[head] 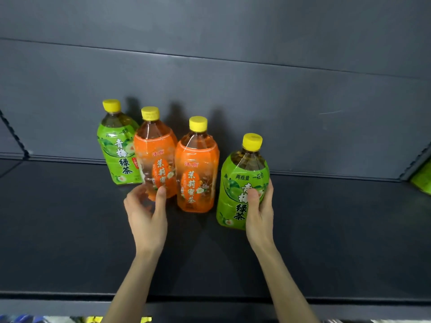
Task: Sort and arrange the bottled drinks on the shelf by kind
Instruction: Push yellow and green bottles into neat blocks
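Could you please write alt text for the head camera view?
The left hand grips one orange-label bottle and the right hand grips a green-label bottle on a dark shelf. A second orange bottle stands between them, a second green bottle far left.

Both bare forearms reach up and forward, converging slightly. The left hand [145, 213] curls round the lower part of the left orange jasmine tea bottle [155, 155], thumb across its front. The right hand [260, 213] grips the nearer green plum tea bottle [235, 190], thumb in front, fingers wrapped round its right side.
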